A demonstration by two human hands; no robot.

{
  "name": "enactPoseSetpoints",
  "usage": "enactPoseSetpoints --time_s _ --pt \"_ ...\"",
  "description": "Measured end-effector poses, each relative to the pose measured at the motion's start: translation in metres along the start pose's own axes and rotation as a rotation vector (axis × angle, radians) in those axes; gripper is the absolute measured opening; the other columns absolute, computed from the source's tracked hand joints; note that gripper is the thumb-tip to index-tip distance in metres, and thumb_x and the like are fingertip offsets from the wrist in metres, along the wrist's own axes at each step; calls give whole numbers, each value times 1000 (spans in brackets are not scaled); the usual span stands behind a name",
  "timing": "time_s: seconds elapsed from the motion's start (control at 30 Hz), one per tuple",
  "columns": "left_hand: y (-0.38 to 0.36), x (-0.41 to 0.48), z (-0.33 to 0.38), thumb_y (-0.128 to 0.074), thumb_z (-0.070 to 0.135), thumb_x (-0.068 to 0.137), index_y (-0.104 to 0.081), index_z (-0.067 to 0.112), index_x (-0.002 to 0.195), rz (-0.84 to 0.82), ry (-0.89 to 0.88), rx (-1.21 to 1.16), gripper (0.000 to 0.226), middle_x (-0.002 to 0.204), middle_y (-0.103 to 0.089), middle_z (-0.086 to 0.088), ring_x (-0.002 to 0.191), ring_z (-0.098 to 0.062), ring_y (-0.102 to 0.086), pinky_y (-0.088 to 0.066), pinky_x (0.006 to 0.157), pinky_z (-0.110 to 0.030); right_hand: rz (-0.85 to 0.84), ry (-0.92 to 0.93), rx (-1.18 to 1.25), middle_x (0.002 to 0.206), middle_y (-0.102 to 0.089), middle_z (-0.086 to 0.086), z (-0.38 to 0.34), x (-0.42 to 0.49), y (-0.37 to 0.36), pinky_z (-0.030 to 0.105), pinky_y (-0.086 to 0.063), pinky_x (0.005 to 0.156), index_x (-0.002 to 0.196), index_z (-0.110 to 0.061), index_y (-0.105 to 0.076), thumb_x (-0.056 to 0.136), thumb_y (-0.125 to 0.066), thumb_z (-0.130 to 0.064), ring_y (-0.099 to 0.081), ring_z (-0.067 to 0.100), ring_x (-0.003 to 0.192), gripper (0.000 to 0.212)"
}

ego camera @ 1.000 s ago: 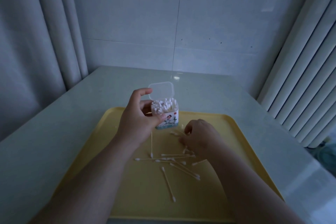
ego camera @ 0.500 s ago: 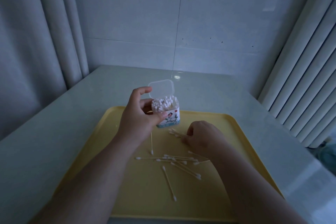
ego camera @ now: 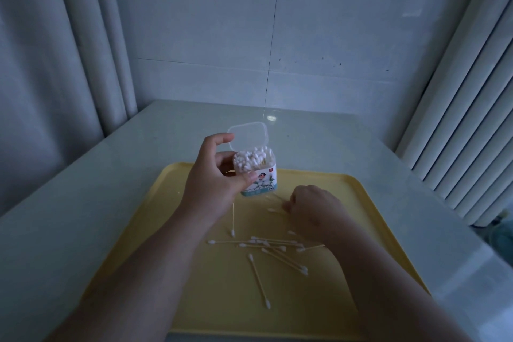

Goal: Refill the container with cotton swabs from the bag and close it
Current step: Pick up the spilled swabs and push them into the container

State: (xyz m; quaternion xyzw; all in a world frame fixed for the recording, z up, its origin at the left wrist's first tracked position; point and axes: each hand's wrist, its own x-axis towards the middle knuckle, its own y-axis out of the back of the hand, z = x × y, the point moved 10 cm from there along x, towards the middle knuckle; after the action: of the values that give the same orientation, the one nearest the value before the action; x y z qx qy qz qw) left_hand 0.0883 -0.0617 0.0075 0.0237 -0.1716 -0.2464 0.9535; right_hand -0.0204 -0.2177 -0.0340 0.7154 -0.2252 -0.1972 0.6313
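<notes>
My left hand grips a small clear container with a printed label, held just above the yellow tray. White swab tips fill it, and its clear lid stands open behind. My right hand rests on the tray to the right of the container, fingers curled down onto loose cotton swabs. Several more cotton swabs lie scattered in the tray's middle. No bag is in view.
The tray lies on a pale table in a corner. Curtains hang on the left, a ribbed white panel stands on the right, and a tiled wall is behind.
My right hand has slid up the tray from the swab pile toward the container. My left hand has kept the container almost still.
</notes>
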Motion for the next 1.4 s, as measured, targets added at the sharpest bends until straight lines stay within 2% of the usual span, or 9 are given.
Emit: enactPoseSetpoints --time_s 0.17,0.3,0.43,0.57,0.63,0.8,1.03,1.23,1.4 --pt "1 0 3 -84 9 69 -48 51 105 6 -7 -5 66 99 -73 8 96 -14 -70 -55 91 -48 78 -57 218 106 -61 6 11 -2 13 33 -42 76 92 -17 -52 95 -45 -40 -57 28 97 24" --pt "2 0 2 -83 8 70 -48 51 107 3 -7 -22 67 100 -73 7 97 -15 -69 -55 92 -49 205 -125 374 90 -66 2 20 -3 23 32 -45 67 83 -22 -51 92 -52 -40 -58 26 83 21" --pt "-2 0 0 -83 19 61 -48 54 106 -26 -9 31 67 99 -73 8 93 -15 -71 -56 89 -48 326 -171 511 83 -69 4 31 -9 39 29 -40 59 85 -19 -58 91 -57 -34 -61 27 77 16" --pt "-18 -2 -5 -86 10 64 -46 45 115 -180 -16 183 73 99 -70 9 91 -9 -69 -55 86 -34 375 -201 710 85 -70 5 40 -13 46 27 -39 62 88 -16 -66 92 -56 -26 -61 23 79 14" --pt "-22 -3 -8 -86 9 66 -45 41 118 -220 3 227 73 99 -70 9 92 -7 -68 -53 85 -30 367 -192 737 81 -69 1 39 -14 47 26 -40 59 85 -19 -66 92 -56 -24 -60 20 75 14" --pt "-23 -3 -19 -84 15 70 -44 41 121 -253 74 252 70 104 -71 6 96 -10 -66 -53 85 -31 376 -162 823 77 -66 -8 33 -15 49 25 -40 54 88 -22 -68 94 -55 -21 -56 11 65 15" --pt "-21 -2 -21 -83 11 70 -44 40 121 -243 92 254 70 103 -70 6 96 -11 -66 -54 88 -36 466 -119 926 80 -69 -10 29 -22 62 23 -44 58 92 -23 -72 91 -60 -21 -63 9 75 13" --pt "-22 -2 -20 -83 12 70 -44 39 122 -243 84 259 71 104 -70 5 99 -13 -65 -53 90 -37 428 -19 909 65 -62 -14 17 -24 64 18 -35 51 86 -23 -74 87 -63 -17 -49 -2 47 13" --pt "-22 -2 -21 -84 13 69 -44 40 122 -241 85 259 72 105 -70 5 100 -12 -65 -53 90 -38 413 12 823 64 -62 -14 10 -25 66 7 -32 45 84 -24 -75 86 -63 -16 -52 -5 48 14"
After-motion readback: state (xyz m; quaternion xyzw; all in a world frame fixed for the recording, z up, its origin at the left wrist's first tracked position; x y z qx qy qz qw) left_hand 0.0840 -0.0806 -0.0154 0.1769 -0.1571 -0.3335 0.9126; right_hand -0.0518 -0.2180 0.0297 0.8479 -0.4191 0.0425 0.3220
